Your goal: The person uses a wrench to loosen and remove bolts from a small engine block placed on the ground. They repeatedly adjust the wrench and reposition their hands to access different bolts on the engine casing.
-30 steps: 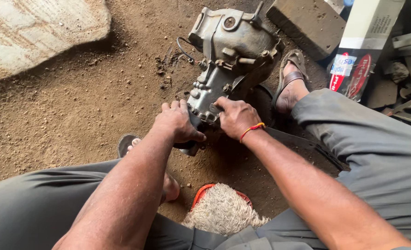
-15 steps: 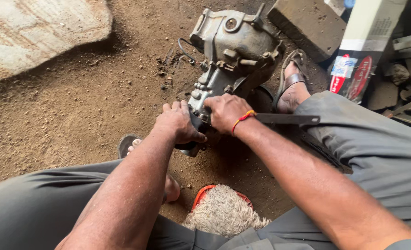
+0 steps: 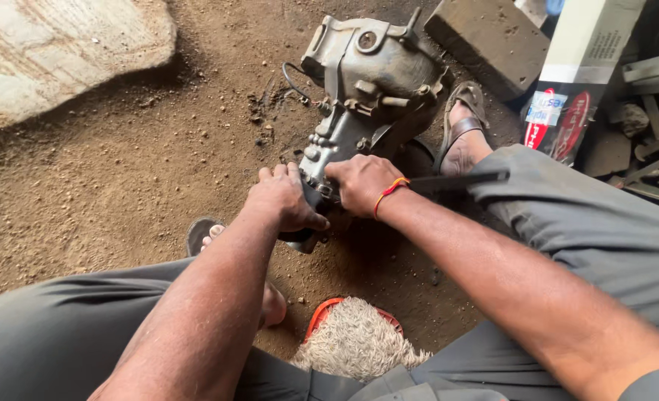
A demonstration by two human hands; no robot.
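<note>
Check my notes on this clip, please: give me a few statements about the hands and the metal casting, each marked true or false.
1. Both hands rest on the grey metal housing. True: left hand and right hand grip its near end.
2. The right hand holds a long dark tool. True.
3. The housing lies on a workbench. False: it lies on the dirt floor.
4. An orange bowl of pale fibres sits between the legs. True.
5. The person is barefoot. False: a sandal is worn.

right hand point(image 3: 363, 183) swung tool handle point(image 3: 459, 180) outward, over thigh
</note>
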